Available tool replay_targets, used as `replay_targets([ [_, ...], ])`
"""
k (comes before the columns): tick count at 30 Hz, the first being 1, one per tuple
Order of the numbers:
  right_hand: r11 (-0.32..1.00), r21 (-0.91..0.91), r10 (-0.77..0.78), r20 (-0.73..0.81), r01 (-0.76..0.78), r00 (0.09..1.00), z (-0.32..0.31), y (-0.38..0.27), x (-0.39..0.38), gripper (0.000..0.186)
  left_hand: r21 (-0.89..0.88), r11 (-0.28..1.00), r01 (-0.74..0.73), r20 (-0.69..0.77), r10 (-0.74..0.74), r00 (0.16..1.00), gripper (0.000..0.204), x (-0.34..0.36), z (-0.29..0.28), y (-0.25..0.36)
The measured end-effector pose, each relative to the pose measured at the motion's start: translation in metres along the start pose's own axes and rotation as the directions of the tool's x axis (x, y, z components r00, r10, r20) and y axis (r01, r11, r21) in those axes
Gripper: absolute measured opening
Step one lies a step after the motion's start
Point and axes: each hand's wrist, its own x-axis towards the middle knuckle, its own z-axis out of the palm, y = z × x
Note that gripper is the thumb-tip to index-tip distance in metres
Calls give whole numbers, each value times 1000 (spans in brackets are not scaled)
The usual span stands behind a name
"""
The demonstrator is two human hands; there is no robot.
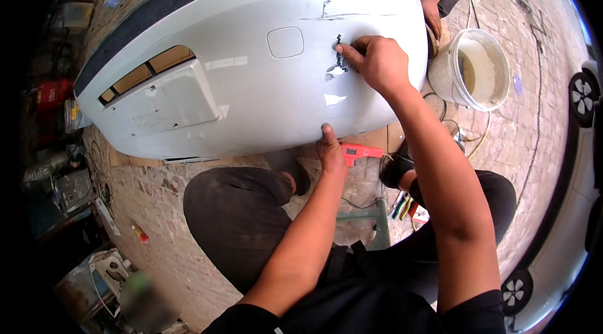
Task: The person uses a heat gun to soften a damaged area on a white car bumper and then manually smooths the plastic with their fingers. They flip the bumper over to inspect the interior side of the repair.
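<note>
A silver-white car bumper (245,95) lies across in front of me. Along a damaged patch on its right half runs a row of black wavy staples (340,65). My right hand (380,61) is closed over this row, thumb and curled fingers at the upper staples; anything between the fingertips is hidden. Lower down, my left hand (331,150) grips the bumper's near edge, thumb on top and fingers out of sight below. Right beside that hand is a red tool (361,154) with a cord; whether my fingers touch it is hidden.
Another person's hand (432,17) rests near the bumper's right end. A white bucket (443,70) stands on the brick floor to the right. Pliers (402,205) and a green stool (380,227) are between my legs. Cables trail nearby; a car (559,258) is at far right.
</note>
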Motion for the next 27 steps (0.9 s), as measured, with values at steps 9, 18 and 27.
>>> replay_targets([
  [9, 980, -162, -132, -115, 113, 985, 12, -9, 2, 46, 26, 998, 49, -50, -48, 998, 91, -15, 11, 24],
  [18, 1000, -6, -8, -44, 7, 999, -2, -3, -1, 43, -43, 998, 35, -16, -35, 999, 89, -12, 5, 12],
  [27, 852, 467, 222, 86, -236, 971, 21, 12, -23, 37, -127, 991, 46, -9, -48, 999, 86, -6, 5, 3],
])
